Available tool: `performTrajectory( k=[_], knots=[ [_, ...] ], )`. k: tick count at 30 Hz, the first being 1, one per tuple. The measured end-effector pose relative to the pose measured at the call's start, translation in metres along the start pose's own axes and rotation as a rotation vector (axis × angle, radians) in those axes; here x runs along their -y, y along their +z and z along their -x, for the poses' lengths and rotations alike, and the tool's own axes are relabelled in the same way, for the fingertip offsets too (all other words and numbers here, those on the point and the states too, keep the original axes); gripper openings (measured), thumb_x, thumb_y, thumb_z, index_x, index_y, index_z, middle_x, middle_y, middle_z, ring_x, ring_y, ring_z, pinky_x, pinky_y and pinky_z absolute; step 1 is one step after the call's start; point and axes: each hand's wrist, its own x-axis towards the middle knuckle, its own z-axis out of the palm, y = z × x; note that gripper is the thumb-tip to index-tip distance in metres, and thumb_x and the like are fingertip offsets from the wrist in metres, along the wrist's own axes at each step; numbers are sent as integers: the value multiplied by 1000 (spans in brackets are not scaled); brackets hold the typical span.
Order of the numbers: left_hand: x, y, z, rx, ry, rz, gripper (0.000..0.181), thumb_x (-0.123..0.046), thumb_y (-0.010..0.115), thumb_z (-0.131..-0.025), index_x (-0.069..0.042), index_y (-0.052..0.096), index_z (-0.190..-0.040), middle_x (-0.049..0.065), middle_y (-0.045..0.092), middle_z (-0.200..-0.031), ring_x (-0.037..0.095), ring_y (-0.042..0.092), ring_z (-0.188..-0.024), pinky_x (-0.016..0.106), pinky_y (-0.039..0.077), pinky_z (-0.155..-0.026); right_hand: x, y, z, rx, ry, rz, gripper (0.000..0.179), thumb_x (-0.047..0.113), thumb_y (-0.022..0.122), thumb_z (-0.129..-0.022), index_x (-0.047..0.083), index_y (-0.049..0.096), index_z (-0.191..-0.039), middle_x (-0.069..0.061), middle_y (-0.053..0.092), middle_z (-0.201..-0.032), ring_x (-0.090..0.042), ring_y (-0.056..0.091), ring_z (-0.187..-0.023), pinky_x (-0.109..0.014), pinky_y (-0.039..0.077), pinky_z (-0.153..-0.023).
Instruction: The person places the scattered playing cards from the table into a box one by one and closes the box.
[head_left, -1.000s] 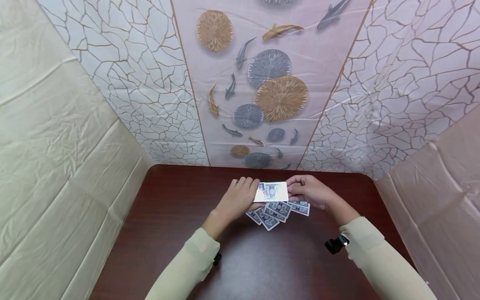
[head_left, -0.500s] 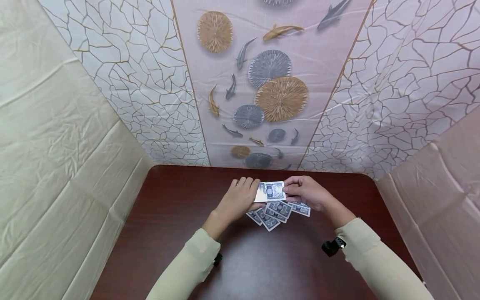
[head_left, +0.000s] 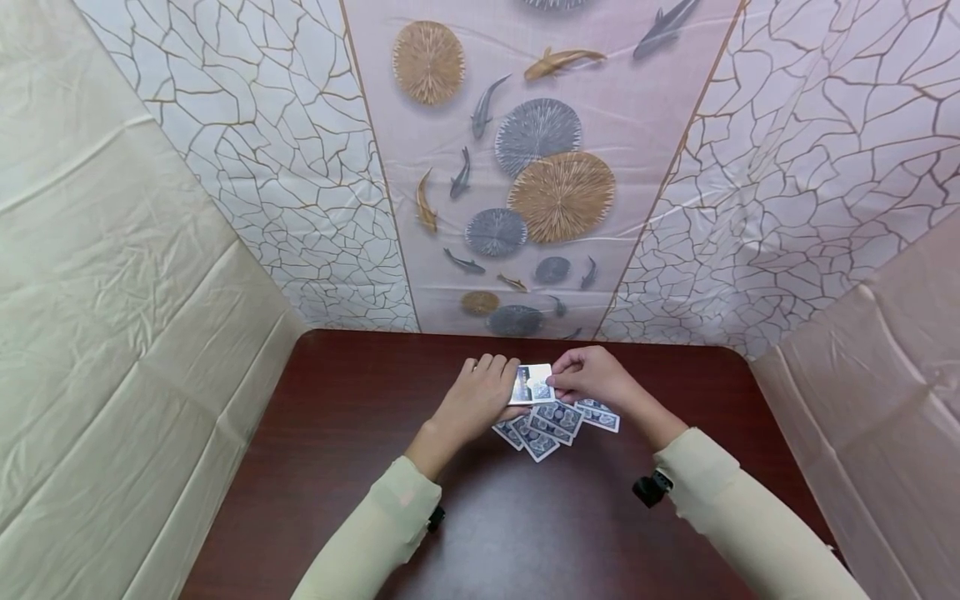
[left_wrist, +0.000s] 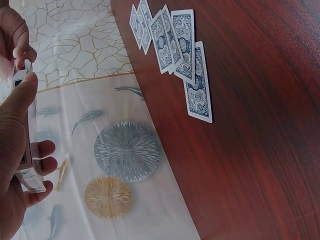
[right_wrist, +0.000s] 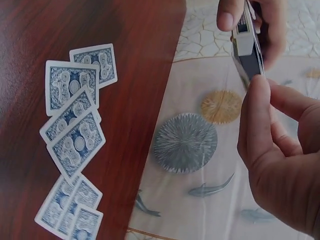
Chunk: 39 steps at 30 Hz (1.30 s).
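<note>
My left hand grips a card box, its fingers over the far side and its thumb on the near side. From the box's right end sticks a short length of blue-backed playing cards. My right hand pinches the outer end of these cards between thumb and fingers. In the left wrist view the box stands on edge in the left palm, its clear end showing. The right wrist view shows the right fingertips right at the box's open end. The cards inside are hidden.
Several playing cards lie face down, overlapping in a loose row, on the dark red-brown table just below the hands. Behind the table hangs a cloth printed with fish and round leaves. Pale cloth walls enclose both sides.
My right hand has moved left toward the box, and the cards have slid further into it, so less of them sticks out. The left hand and the cards on the table stay put.
</note>
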Motion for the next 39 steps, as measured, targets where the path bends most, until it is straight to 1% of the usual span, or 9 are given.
performTrajectory(
  k=[5, 10, 13, 16, 22, 25, 30, 34, 39],
  knots=[
    [-1, 0, -2, 12, 1, -30, 79, -72, 59, -91, -5, 58, -134, 7, 66, -114, 23, 62, -101, 38, 50, -81, 7, 7, -1, -51, -21, 121, 19, 9, 78, -90, -6, 71, -100, -9, 74, -76, -20, 74, -67, -32, 62, -65],
    [-2, 3, -3, 5, 0, -48, 80, -73, 59, -90, -5, 59, -132, 8, 66, -113, 23, 62, -101, 38, 50, -81, 15, 11, -2, -59, -24, 206, 14, 8, 77, -90, -5, 73, -96, -12, 75, -76, -13, 71, -61, -29, 61, -61],
    [-3, 4, -3, 2, -2, -57, 80, -73, 59, -90, -6, 59, -132, 8, 67, -114, 23, 63, -101, 38, 51, -80, 19, 13, -3, -63, -25, 252, 11, 7, 77, -90, -3, 74, -93, -11, 75, -75, -12, 71, -60, -31, 61, -61],
    [-3, 4, -4, 8, -5, -57, 80, -73, 59, -90, -6, 60, -133, 8, 67, -115, 23, 63, -103, 38, 51, -81, 23, 15, -4, -54, -34, 276, 10, 7, 77, -90, -2, 75, -91, -11, 75, -74, -13, 71, -60, -33, 62, -62],
    [-6, 3, -5, 77, -13, -38, 80, -71, 58, -92, -6, 57, -137, 8, 67, -121, 23, 62, -107, 39, 52, -85, 26, 19, -6, -26, -47, 292, 9, 7, 76, -90, -2, 75, -89, -15, 75, -74, -11, 70, -57, -31, 60, -59],
    [-6, 2, -5, 85, -16, -39, 80, -72, 58, -92, -6, 57, -137, 8, 67, -121, 23, 62, -108, 39, 52, -85, 25, 20, -7, -20, -55, 307, 9, 7, 76, -90, -1, 75, -87, -13, 75, -73, -12, 70, -57, -32, 61, -59],
    [-3, 2, -3, 74, -22, -33, 81, -73, 58, -91, -6, 58, -135, 8, 66, -118, 24, 63, -105, 40, 52, -84, 25, 19, -6, -37, -104, 366, 8, 11, 74, -93, 4, 74, -88, -7, 74, -75, -18, 72, -64, -36, 61, -61],
    [0, 4, 0, 51, -50, 17, 79, -71, 64, -89, -5, 59, -132, 9, 67, -115, 25, 62, -102, 41, 51, -82, 23, 14, 0, -87, -156, 400, 8, 15, 71, -96, 8, 74, -94, -6, 73, -79, -24, 71, -67, -34, 59, -60],
    [3, 7, 5, 21, -74, 40, 76, -70, 65, -88, -6, 59, -128, 9, 67, -110, 25, 63, -98, 41, 50, -79, 2, 3, 1, -124, -237, 412, 8, 18, 71, -97, 11, 73, -100, -7, 75, -86, -24, 72, -72, -31, 57, -62]
  ],
)
